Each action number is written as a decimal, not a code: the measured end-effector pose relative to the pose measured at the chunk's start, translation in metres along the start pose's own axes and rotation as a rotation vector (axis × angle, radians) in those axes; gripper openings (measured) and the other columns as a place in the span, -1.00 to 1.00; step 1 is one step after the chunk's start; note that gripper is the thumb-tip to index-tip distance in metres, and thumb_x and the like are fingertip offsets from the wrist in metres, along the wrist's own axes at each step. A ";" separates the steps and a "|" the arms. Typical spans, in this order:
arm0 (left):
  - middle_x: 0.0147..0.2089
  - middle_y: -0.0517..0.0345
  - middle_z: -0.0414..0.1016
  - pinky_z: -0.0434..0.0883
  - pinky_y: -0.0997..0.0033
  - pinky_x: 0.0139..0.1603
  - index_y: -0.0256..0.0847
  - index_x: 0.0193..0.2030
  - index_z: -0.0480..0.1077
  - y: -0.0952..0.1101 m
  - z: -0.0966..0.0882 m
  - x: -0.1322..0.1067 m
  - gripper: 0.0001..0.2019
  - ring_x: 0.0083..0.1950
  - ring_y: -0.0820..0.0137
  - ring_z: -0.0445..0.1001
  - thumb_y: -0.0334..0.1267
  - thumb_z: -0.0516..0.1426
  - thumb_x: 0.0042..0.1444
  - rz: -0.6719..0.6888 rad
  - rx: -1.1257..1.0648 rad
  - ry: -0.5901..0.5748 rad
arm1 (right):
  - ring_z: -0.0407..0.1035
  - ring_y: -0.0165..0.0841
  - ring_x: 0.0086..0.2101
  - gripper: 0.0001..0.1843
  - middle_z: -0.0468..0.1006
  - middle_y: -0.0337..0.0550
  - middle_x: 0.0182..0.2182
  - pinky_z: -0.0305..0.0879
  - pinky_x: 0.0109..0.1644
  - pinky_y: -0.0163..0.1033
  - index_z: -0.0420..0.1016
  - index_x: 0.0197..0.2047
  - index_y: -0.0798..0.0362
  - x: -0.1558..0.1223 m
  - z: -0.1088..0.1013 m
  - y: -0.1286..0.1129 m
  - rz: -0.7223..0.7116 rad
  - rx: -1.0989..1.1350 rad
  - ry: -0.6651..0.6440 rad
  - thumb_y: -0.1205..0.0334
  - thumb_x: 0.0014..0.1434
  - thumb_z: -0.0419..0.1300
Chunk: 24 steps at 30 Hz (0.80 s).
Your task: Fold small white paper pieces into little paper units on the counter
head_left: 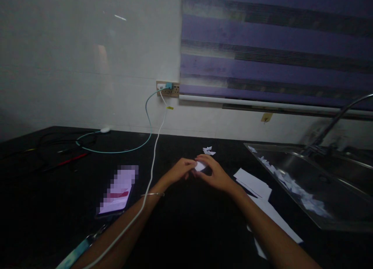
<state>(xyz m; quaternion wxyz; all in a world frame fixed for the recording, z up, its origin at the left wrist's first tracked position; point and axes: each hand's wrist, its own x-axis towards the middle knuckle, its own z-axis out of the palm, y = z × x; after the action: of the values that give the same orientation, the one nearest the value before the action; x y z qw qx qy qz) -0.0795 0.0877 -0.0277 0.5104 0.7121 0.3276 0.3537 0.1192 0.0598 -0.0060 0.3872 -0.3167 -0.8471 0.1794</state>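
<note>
Both hands meet over the middle of the dark countertop around a small folded piece of white paper (200,166). My left hand (183,168) pinches its left side between thumb and fingers. On the other side my right hand (214,173) curves over it, fingers at its top edge and thumb below. Just beyond the hands lie small folded paper boats (208,150). Sheets of white paper (255,184) are stacked by my right forearm, partly covered by it. The underside of the held paper is hidden.
A metal sink (294,164) stands at the right, with many folded white papers (291,183) along its left rim. At the left lies a lit phone (119,191) with a lanyard (75,253). A white cable (154,156) crosses my left forearm from the wall socket (175,90).
</note>
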 end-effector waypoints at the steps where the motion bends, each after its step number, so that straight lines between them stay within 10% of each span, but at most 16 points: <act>1: -0.44 0.05 0.52 0.20 0.60 -0.66 -0.38 -0.31 0.46 -0.001 0.000 0.000 -0.56 -0.65 0.59 0.29 0.04 0.06 0.20 0.011 -0.001 -0.005 | 0.24 -0.17 0.14 -0.52 0.34 0.01 0.13 0.15 0.24 0.05 0.36 0.15 -0.04 0.000 0.000 0.000 0.001 -0.017 0.010 0.19 0.15 0.25; 9: -0.29 -0.06 0.55 0.29 0.59 -0.60 -0.37 -0.18 0.45 -0.007 0.002 0.004 -0.55 -0.37 0.38 0.54 0.07 0.08 0.17 0.000 -0.140 -0.078 | 0.36 -0.23 -0.02 -0.82 0.46 -0.02 -0.06 0.25 0.12 -0.05 0.50 -0.23 0.02 0.003 -0.002 0.003 -0.012 -0.039 0.089 0.23 0.29 0.07; 24: -0.39 -0.07 0.56 0.32 0.54 -0.55 -0.39 -0.27 0.40 0.003 0.003 0.000 -0.57 -0.44 0.40 0.53 0.06 0.16 0.10 -0.037 -0.122 -0.021 | 0.37 -0.25 -0.04 -0.87 0.49 -0.02 -0.06 0.24 0.08 -0.11 0.42 -0.25 0.04 0.002 0.000 0.004 0.010 -0.014 0.109 0.30 0.27 0.05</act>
<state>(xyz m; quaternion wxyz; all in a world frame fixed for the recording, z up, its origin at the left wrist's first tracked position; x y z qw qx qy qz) -0.0765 0.0850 -0.0252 0.5627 0.6771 0.3130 0.3563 0.1202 0.0641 -0.0072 0.4298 -0.3331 -0.8242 0.1580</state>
